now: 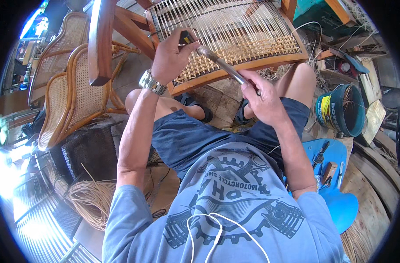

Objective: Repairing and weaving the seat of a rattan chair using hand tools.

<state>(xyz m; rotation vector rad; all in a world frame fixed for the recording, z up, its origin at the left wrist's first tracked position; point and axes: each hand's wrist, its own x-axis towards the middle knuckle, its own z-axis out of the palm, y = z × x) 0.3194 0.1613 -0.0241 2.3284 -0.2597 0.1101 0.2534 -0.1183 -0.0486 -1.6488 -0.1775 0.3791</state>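
Observation:
My left hand (172, 56), wearing a metal watch, is closed around a small black-and-yellow tool handle (187, 38); its exact kind is unclear. My right hand (263, 98) grips a long metal-shafted tool (228, 68) that slants up to the left. The tool's pale, thick end comes close to the left fingers; whether they touch is hard to tell. Both hands are above the near edge of a wooden chair frame (243, 65) tilted at my knees. Cane strands (226, 28) run across the frame, with a denser woven band (252, 51) along the near side.
Rattan chairs (75, 83) stand at left, behind a wooden chair leg (101, 44). A coil of cane (92, 195) lies lower left. A teal bucket (351, 109) stands at right, above a blue plastic seat (340, 201) holding small tools. Cane scraps litter the upper right.

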